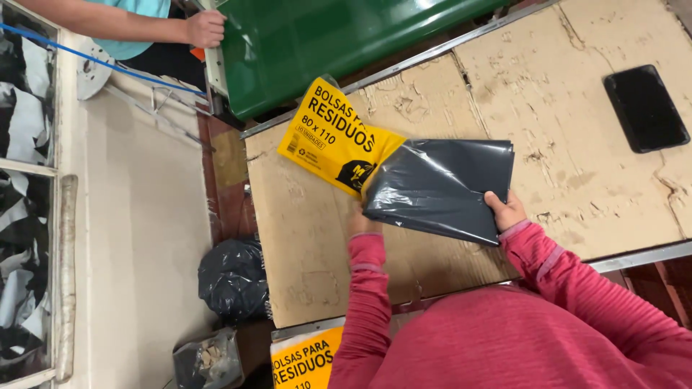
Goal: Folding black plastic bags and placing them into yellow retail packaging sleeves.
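Worn cardboard (577, 122); hands (504, 210) hold glossy folded bags (440, 187).

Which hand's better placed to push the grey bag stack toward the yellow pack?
Right, likely. The right hand grips the grey bag stack at its edge away from the yellow pack; the left hand is mostly hidden beneath it.

wearer's garment: long-sleeved top in a deep pink-red, knit with a faintly heathered texture, covering torso and both arms; cuffs finished with a narrow band in a lighter pink, close at each wrist; a lighter pink seam stripe runs across the right sleeve above the cuff, a similar band on the left sleeve; left hand (358, 225) and right hand (507, 211) bare, no gloves; no rings or watch can be made out.
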